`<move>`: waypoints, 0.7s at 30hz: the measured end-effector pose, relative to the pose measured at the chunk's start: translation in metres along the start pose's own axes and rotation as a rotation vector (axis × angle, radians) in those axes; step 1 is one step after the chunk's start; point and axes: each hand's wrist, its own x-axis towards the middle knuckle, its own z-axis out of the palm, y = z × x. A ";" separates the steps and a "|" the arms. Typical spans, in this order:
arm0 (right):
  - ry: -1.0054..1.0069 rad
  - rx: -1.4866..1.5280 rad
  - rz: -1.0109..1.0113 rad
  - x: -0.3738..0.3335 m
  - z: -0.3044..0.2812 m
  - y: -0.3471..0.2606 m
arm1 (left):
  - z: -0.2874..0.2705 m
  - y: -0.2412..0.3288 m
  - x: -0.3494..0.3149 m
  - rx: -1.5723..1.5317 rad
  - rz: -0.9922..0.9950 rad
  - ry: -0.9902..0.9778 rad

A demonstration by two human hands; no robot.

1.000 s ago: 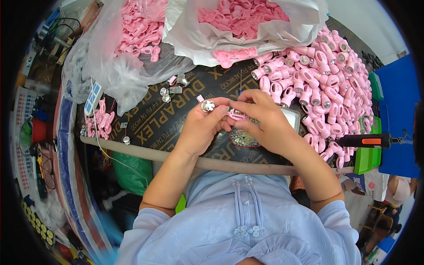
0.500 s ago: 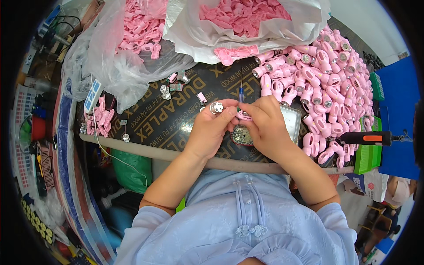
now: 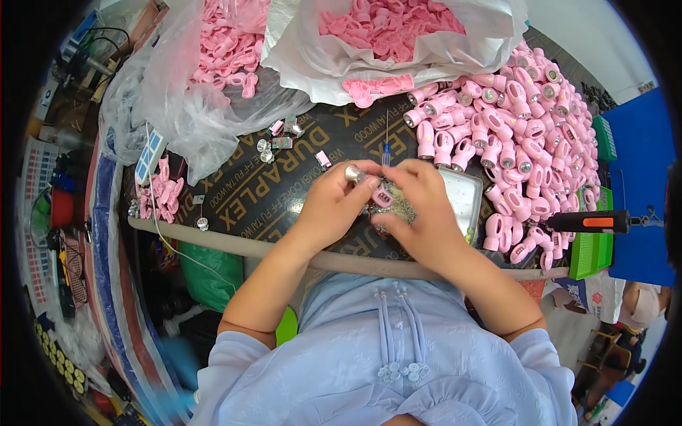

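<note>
The left hand (image 3: 334, 202) was closed around a small pink plastic part (image 3: 381, 197) with a silver cap (image 3: 352, 172) at its upper end, pinched between thumb and fingers. The right hand (image 3: 419, 206) was curled shut on a thin blue-handled tool (image 3: 385, 150), its metal tip pointing up and away from the body. Both hands met above a small tray (image 3: 465, 199) on the dark work board (image 3: 234, 192). A heap of finished pink parts (image 3: 526, 121) lay to the right. Two clear bags of pink parts (image 3: 398, 35) stood at the far edge. An orange-handled tool (image 3: 590, 222) lay on a green bin.
</note>
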 end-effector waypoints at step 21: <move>-0.313 0.893 0.699 0.037 -0.026 0.047 | -0.011 0.003 0.010 -0.337 -0.290 -0.315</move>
